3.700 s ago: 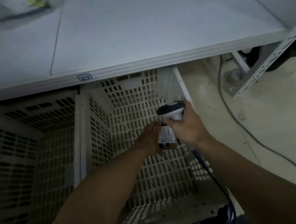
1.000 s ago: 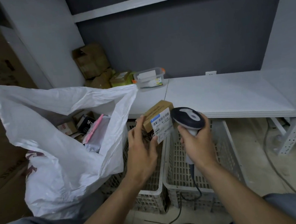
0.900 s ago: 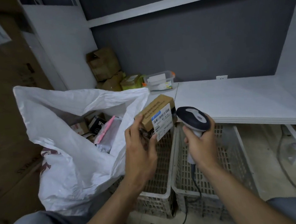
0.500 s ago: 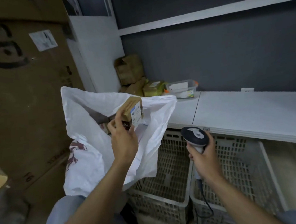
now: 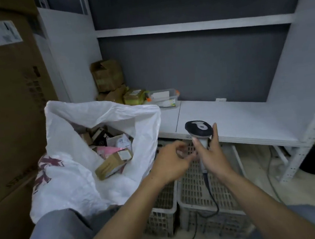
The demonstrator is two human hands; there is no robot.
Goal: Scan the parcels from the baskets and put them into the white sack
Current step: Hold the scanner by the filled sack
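Note:
The white sack (image 5: pixel 78 181) stands open at the left with several parcels inside. A brown labelled box (image 5: pixel 111 163) lies on top, near the sack's right wall. My left hand (image 5: pixel 171 161) hovers empty just right of the sack, fingers loosely curled and blurred. My right hand (image 5: pixel 211 155) grips the handle of the barcode scanner (image 5: pixel 199 129), whose dark head points up. Two white perforated baskets (image 5: pixel 208 193) sit under both hands, below the shelf; I see no parcels in the visible parts.
A white shelf (image 5: pixel 239 119) runs behind the baskets, with brown boxes (image 5: pixel 108 76) and a clear plastic tub (image 5: pixel 163 97) at its back left. Large cardboard cartons (image 5: pixel 10 98) wall off the left. The scanner cable (image 5: pixel 211 197) drops over the right basket to the floor.
My left hand carried the brown box from the right basket up beside the scanner, then over the sack, and let it go. The box now lies in the sack and the hand has drawn back right.

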